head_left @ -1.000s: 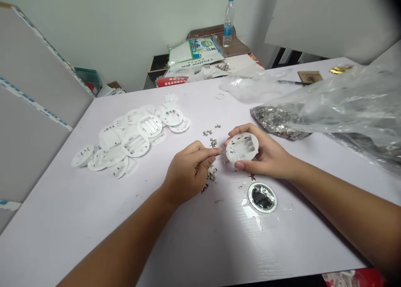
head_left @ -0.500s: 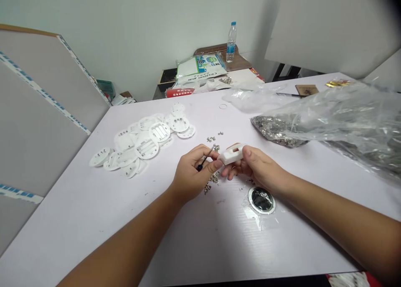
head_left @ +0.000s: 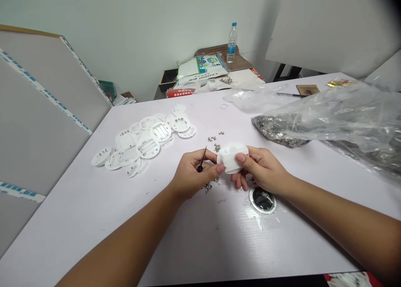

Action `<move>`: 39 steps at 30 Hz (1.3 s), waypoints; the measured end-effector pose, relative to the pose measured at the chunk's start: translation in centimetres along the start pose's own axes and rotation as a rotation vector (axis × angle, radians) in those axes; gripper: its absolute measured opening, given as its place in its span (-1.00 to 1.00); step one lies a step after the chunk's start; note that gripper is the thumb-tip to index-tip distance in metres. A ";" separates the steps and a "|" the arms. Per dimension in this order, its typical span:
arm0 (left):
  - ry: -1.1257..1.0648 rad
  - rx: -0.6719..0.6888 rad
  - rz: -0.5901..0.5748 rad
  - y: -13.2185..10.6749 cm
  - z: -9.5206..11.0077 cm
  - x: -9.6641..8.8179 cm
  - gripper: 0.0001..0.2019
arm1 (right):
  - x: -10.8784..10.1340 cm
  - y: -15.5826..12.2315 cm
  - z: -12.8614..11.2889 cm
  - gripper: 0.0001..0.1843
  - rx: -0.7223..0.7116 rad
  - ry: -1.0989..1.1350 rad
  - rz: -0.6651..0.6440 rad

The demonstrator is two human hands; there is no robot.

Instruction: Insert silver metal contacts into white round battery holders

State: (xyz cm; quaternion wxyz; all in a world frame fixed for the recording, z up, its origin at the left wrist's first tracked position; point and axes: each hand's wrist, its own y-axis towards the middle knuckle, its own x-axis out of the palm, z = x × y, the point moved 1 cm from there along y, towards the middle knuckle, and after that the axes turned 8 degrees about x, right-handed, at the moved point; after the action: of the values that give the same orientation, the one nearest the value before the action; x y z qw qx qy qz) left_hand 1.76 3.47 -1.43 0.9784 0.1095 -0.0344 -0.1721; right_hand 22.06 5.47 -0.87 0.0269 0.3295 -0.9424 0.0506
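Note:
My right hand (head_left: 266,168) grips a round white plastic battery-case part (head_left: 233,158), thumb on its face and fingers beneath. At the part's left edge, my left hand (head_left: 196,172) touches it with thumb and fingertips. A slim dark pointed tool (head_left: 203,159) with a rounded dark end also lies in the left hand, pointing upward. Small metal contacts (head_left: 208,187) are scattered on the table under and beyond the hands, partly hidden. Close below the right hand lies a round black disc with a pale rim (head_left: 263,200), on clear film.
Similar white round parts (head_left: 148,147) are heaped to the left. Clear plastic bags (head_left: 338,115) of metal pieces (head_left: 278,128) cover the right side. A partition (head_left: 53,103) stands at left. A water bottle (head_left: 232,43) and packaging (head_left: 202,65) sit at the back.
The white part has been turned from nearly edge-on, with its slot showing, to its broad flat face. The dark tool in the left hand now points more steeply upward.

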 end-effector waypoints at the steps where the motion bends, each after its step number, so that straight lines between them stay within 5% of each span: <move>1: 0.003 0.007 0.003 0.0 -0.1 -0.1 -0.82 | 0.0 0.0 0.0 -0.64 -0.004 -0.016 -0.001; 9: 0.085 -0.003 0.025 -0.3 -0.4 -0.1 -0.84 | -0.2 -0.1 -0.1 -0.69 -0.018 -0.081 -0.002; 18: 0.258 -0.009 0.119 -0.5 -0.3 -0.1 -0.82 | -0.2 -0.4 0.1 -0.72 -0.111 -0.334 0.156; 30: 0.495 0.219 0.156 -0.2 0.1 0.1 -0.90 | 0.2 -0.8 -0.2 -0.69 -0.241 -0.644 0.328; 33: 0.553 0.290 0.157 -0.1 0.3 0.1 -0.89 | -0.1 -0.7 -0.1 -0.69 -0.190 -0.571 0.270; 39: 0.552 0.287 0.106 0.2 0.7 0.3 -0.85 | -0.7 0.5 0.5 -0.48 -0.040 -0.002 0.125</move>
State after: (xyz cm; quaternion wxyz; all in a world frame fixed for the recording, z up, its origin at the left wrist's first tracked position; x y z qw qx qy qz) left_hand 2.09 3.42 -0.66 0.9330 0.2869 0.2026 -0.0778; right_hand 22.28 6.22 -1.48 0.0295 0.2696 -0.9620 0.0330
